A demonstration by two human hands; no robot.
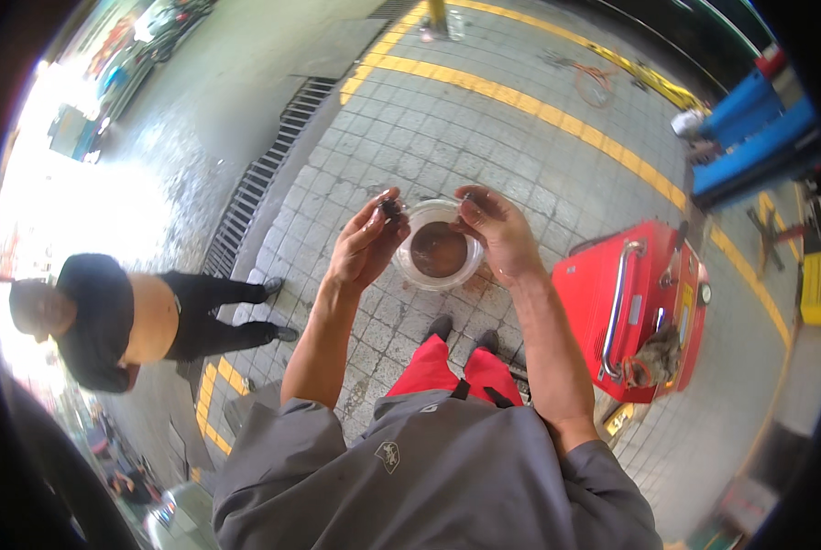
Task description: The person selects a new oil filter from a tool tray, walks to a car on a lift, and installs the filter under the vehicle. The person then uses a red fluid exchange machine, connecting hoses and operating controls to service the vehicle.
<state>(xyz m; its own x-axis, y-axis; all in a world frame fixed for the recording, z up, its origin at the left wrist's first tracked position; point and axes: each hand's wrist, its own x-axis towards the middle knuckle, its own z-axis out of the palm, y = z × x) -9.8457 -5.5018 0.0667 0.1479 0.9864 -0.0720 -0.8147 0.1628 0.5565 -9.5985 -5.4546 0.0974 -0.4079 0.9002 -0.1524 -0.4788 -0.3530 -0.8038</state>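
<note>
My left hand (366,243) is raised with its fingers bent round a small dark part (389,208), whose kind I cannot make out. Opposite it, my right hand (500,234) has its fingers curled together at another small dark piece (469,198), mostly covered by the fingertips. Both hands look wet and smudged with dark grime. Between and below them, a translucent white bucket (435,282) stands on the tiled floor. Murky brown liquid (440,249) fills part of it.
To the right stands a red tool cart (589,302) with a chrome handle and a rag (653,357) on it. A person (145,316) stands at the left, near a floor drain grate (268,170). Blue lift equipment (749,133) is at the far right.
</note>
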